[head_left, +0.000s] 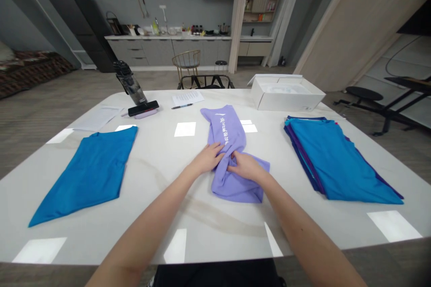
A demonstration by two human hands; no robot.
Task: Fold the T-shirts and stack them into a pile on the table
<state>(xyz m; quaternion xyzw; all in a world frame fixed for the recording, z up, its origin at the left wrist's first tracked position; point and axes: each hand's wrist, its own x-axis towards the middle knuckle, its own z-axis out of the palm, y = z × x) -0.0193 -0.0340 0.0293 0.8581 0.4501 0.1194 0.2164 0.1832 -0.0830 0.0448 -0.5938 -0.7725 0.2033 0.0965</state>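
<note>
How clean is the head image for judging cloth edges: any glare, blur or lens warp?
Head view: bright hard-edged glare patches on the white table, none across the lavender shirt; wide-angle warp, with the dark fridge leaning toward the corner; right edge darkened; writing on the paper sheet too small to read.

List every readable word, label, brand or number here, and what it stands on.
No text reads clearly.
Purple garment: column of white characters, too blurred.
Paper beside the pen: printed lines, too small.
White box: tiny print low on its side, too small.
Fridge: pale label, too small.
</note>
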